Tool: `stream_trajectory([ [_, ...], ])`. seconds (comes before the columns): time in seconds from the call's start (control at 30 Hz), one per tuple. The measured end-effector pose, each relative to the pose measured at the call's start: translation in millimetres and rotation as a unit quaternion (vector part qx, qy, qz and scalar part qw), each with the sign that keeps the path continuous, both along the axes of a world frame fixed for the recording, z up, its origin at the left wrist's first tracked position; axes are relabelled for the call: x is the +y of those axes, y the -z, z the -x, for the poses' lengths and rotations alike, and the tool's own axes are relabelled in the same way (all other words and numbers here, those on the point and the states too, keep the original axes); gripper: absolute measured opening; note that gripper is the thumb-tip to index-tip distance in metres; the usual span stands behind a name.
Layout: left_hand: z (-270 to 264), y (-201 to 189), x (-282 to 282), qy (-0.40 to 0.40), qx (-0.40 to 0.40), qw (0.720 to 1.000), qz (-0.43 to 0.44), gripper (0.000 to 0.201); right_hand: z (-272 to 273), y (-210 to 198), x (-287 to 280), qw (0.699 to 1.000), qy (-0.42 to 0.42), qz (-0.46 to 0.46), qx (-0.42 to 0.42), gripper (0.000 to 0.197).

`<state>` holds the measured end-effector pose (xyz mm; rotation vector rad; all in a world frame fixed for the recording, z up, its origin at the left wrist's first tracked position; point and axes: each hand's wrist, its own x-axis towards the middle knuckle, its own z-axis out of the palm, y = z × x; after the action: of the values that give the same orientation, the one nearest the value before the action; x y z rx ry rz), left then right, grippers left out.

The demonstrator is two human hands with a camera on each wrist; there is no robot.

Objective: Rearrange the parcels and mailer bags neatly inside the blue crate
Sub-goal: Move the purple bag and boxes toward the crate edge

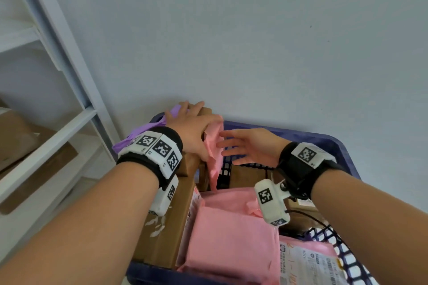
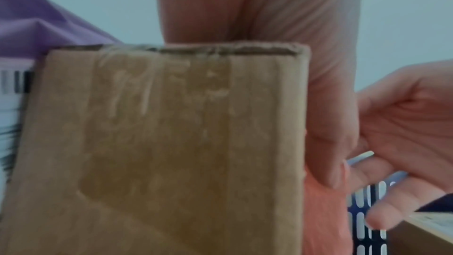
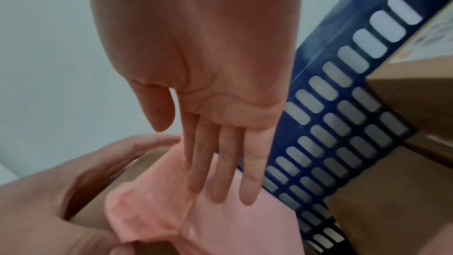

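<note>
Left hand [image 1: 193,126] grips upright brown cardboard parcel [image 2: 171,143] in slotted blue plastic crate [image 1: 324,143]. Right hand [image 1: 251,146] released, fingers straight, beside crumpled pink mailer bag [image 1: 214,146].

The left hand [image 1: 193,126] covers the top of the upright cardboard box [image 2: 171,143], so its grip there can't be made out. The blue crate [image 1: 324,143] runs off the bottom edge, and the label print on the pink mailer bag [image 1: 310,264] is too tiny to read.

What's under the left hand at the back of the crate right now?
The left hand rests on an upright cardboard box, its thumb against an upright pink mailer bag. A purple mailer bag lies behind the box. What sits beneath them in the blue crate is covered.
</note>
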<state>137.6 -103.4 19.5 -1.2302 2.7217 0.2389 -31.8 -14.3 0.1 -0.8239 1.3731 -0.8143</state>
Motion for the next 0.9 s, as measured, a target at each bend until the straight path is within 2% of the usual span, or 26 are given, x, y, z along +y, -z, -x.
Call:
stream_trajectory([
  [0.07,5,-2,6,0.009,-0.011,1.000,0.004,0.066,5,7,4,1.000,-0.028,-0.011,-0.005,0.037],
  [0.1,7,-2,9,0.014,-0.016,1.000,0.018,0.044,7,10,5,0.999,-0.036,-0.023,0.021,0.037],
  [0.13,9,-2,11,0.017,-0.021,0.999,0.035,0.025,8,17,6,0.994,-0.049,-0.036,0.088,0.038],
  [0.17,10,-1,11,0.017,-0.022,0.998,0.047,0.012,8,22,7,0.973,-0.087,-0.045,0.207,0.038],
  [0.2,10,0,11,0.016,-0.021,0.998,0.050,0.008,7,29,8,0.926,-0.145,-0.056,0.345,0.038],
  [0.23,10,1,10,0.013,-0.019,0.999,0.047,0.009,6,39,11,0.866,-0.211,-0.074,0.448,0.038],
  [0.27,10,2,10,0.011,-0.019,0.999,0.045,0.010,3,48,14,0.811,-0.274,-0.104,0.507,0.041],
  [0.3,9,2,9,0.012,-0.019,0.999,0.045,0.009,-1,58,16,0.772,-0.319,-0.139,0.533,0.048],
  [0.33,9,2,10,0.015,-0.020,0.999,0.046,0.009,-3,66,17,0.754,-0.339,-0.167,0.538,0.059],
  [0.37,9,2,11,0.016,-0.022,0.999,0.046,0.009,-2,74,18,0.757,-0.338,-0.186,0.528,0.073],
  [0.43,10,3,12,0.017,-0.029,0.998,0.049,0.014,3,81,16,0.817,-0.278,-0.212,0.459,0.099],
  [0.5,10,3,13,0.015,-0.027,0.998,0.049,0.019,8,79,15,0.885,-0.183,-0.219,0.367,0.095],
  [0.57,10,4,12,0.013,-0.022,0.999,0.047,0.022,10,74,13,0.951,-0.058,-0.174,0.247,0.079],
  [0.6,10,4,12,0.014,-0.022,0.999,0.047,0.023,10,67,12,0.973,-0.008,-0.140,0.185,0.073],
  [0.67,11,2,11,0.016,-0.025,0.999,0.040,0.028,13,55,11,0.993,0.038,-0.096,0.056,0.059],
  [0.73,12,0,11,0.019,-0.040,0.999,0.029,0.037,14,42,12,0.992,0.050,-0.094,-0.066,0.056],
  [0.83,18,-3,12,0.047,-0.051,0.996,0.064,0.036,11,28,15,0.985,0.029,-0.063,-0.160,0.062],
  [0.9,25,-4,17,0.089,-0.049,0.990,0.098,0.031,2,27,16,0.981,0.008,-0.051,-0.188,0.063],
])
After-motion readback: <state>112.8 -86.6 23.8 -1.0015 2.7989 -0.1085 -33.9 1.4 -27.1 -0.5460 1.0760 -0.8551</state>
